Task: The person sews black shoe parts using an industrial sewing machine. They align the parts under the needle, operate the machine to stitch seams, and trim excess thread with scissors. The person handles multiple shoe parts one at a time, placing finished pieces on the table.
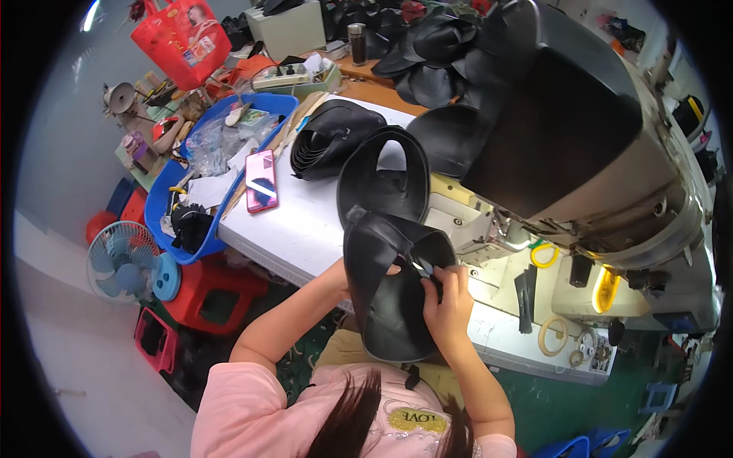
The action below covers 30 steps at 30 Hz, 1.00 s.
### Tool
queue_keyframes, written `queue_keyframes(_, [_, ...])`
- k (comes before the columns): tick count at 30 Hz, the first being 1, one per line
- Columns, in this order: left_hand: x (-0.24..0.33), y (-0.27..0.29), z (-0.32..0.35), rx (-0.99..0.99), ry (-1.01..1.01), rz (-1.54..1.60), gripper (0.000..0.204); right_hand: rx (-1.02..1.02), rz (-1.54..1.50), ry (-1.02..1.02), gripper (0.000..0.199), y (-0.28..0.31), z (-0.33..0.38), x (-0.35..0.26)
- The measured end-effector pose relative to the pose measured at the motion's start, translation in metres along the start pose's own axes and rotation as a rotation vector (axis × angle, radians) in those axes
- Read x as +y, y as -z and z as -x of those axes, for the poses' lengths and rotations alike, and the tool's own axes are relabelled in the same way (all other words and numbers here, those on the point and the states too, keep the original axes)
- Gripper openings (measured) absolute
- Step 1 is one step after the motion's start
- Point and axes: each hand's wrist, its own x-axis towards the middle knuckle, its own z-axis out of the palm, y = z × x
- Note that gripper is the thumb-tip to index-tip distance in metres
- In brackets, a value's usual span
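A black leather piece, shaped like a shoe upper (393,313), is held up in front of my body at the table's front edge. My left hand (345,281) grips it from the left side; most of that hand is hidden behind the leather, and a fingertip shows at the opening. My right hand (448,294) is closed at the right of the opening, fingers pinched around a small silver tool (420,268), perhaps thread snips. Just beyond, another black upper (351,183) stands on the white table (305,233), touching or nearly touching the held one.
A sewing machine (550,130) fills the right side. Behind lie a stack of black uppers (332,137) and a larger pile (435,46). To the left are a phone (262,181), a blue basin (162,200), a fan (126,263) and a red stool (206,298). Yellow tape (544,256) lies right.
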Motion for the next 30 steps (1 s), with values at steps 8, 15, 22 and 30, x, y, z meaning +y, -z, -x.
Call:
queue_keyframes(8, [-0.017, 0.011, -0.001, -0.07, 0.021, 0.193, 0.026, -0.025, -0.146, 0.003, 0.021, 0.001, 0.006, 0.007])
queue_keyframes(15, [-0.016, 0.009, 0.008, -0.114, -0.055, 0.223, 0.013, -0.015, -0.114, 0.017, 0.02, -0.01, 0.007, 0.004])
queue_keyframes(22, [-0.029, 0.015, 0.002, -0.066, -0.089, 0.191, 0.012, -0.018, -0.185, -0.071, 0.018, -0.005, 0.01, 0.006])
queue_keyframes(30, [-0.013, 0.0, 0.004, 0.012, -0.216, -0.047, 0.018, 0.004, -0.155, -0.093, 0.02, -0.004, 0.005, -0.001])
